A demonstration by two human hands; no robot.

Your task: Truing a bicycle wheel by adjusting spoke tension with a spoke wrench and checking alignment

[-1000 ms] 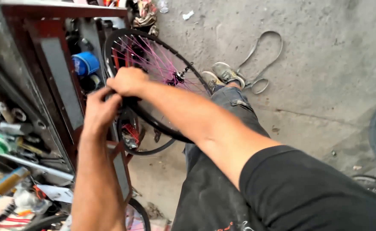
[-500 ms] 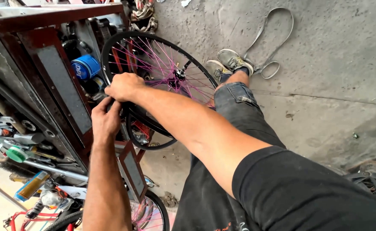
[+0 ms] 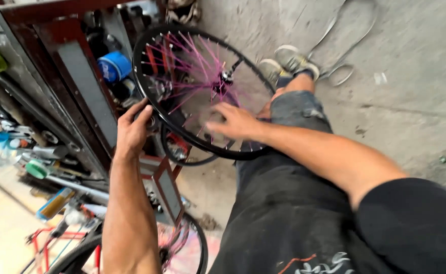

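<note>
A black bicycle wheel rim (image 3: 146,40) with pink spokes (image 3: 187,61) and a hub (image 3: 227,76) stands tilted in front of my knee. My left hand (image 3: 131,127) grips the rim's near left edge, fingers curled around it. Over the spokes near the lower right of the wheel hovers my right hand (image 3: 235,122), fingers spread; it is blurred, and whether it touches the spokes I cannot tell. My leg in dark trousers (image 3: 294,167) and grey shoe (image 3: 289,61) lie beyond the wheel.
A dark red metal rack (image 3: 86,86) full of tools stands at left, holding a blue tape roll (image 3: 113,66). Another wheel with pink spokes (image 3: 182,248) lies below. A strap loop (image 3: 342,73) lies on the concrete floor (image 3: 410,101).
My right hand has left the rim's top edge and moved right over the spokes, now spread. My left hand stays on the rim. The view has drawn closer to the wheel.
</note>
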